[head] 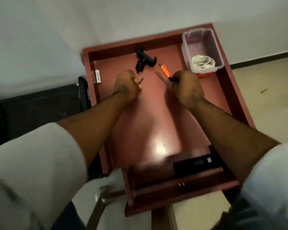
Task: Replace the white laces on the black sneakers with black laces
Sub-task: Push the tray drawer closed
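Two hands over the red desk (223, 90), both fisted. Left hand (127, 85) pinches something small and dark, one tip poking out (too blurred to name). Right hand (187, 87) grip is closed at the end of one orange pen (165, 71); contents unclear. One clear tub (202, 48) holds one white lace bundle (203, 62). One black phone clamp (144, 59). Sneakers: none visible.
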